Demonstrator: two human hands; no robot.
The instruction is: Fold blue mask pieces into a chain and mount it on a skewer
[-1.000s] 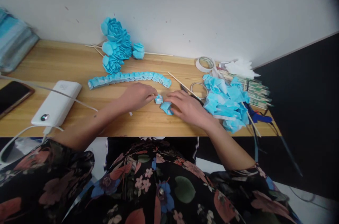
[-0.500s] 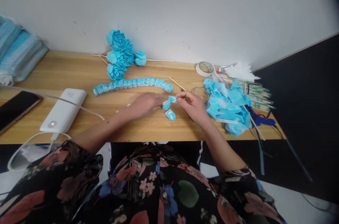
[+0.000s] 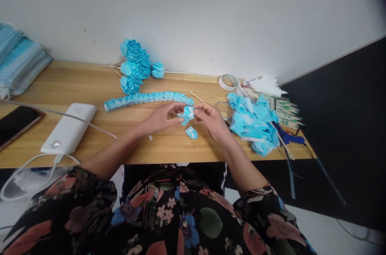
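Between my two hands is a small blue folded paper petal piece [image 3: 188,113], held above the table. My left hand [image 3: 163,117] pinches its left side between thumb and fingers. My right hand [image 3: 211,118] grips its right edge with the fingertips. Whether it is one piece or two pressed together, I cannot tell. A single blue petal [image 3: 191,132] with a white patch lies on the wood just below my hands. Behind them a long curved row of overlapping blue petals [image 3: 147,97] rests on the table [image 3: 126,146].
Blue paper flowers [image 3: 135,64] on sticks lie at the back. To the right are crumpled blue sheets [image 3: 253,122], a tape roll [image 3: 228,82] and a wire ring [image 3: 224,109]. A white power bank [image 3: 69,128], a phone [image 3: 19,124] and stacked face masks [image 3: 22,62] occupy the left.
My left hand has turned and taken hold of the left side of the blue paper, which was on the right hand's side. Both hands have come together over the loose petal.
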